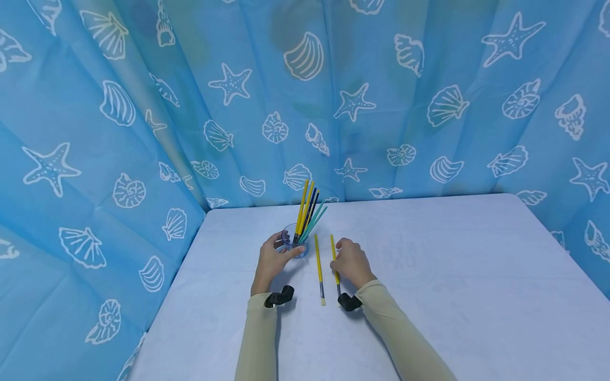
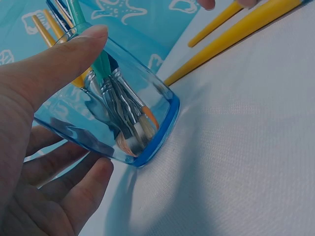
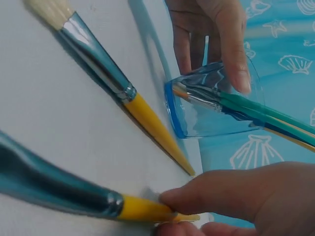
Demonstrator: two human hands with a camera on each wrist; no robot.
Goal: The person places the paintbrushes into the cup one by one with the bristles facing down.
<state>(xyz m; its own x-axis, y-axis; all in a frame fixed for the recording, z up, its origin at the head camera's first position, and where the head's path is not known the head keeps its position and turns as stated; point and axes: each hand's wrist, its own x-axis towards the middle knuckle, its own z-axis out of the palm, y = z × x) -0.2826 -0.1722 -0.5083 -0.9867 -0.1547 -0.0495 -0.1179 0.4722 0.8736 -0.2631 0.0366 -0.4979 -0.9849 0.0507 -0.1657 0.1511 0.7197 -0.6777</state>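
A clear blue-tinted cup [image 1: 301, 253] stands at the middle of the table, and my left hand [image 1: 273, 263] grips its side, thumb near the rim in the left wrist view. Several paintbrushes [image 1: 303, 211] with yellow, dark blue and green handles lean in it, bristles down. To the right of the cup, a yellow-handled paintbrush [image 1: 319, 262] lies on the cloth, bristles toward me. My right hand [image 1: 352, 263] pinches a second yellow paintbrush [image 3: 142, 209] by its handle between thumb and fingers. Whether this brush still touches the cloth I cannot tell.
A white cloth [image 1: 452, 264] covers the table. Behind it and along the left side hangs a blue curtain [image 1: 267, 106] with white shells and starfish. Small black cameras [image 1: 280, 296] sit on both wrists.
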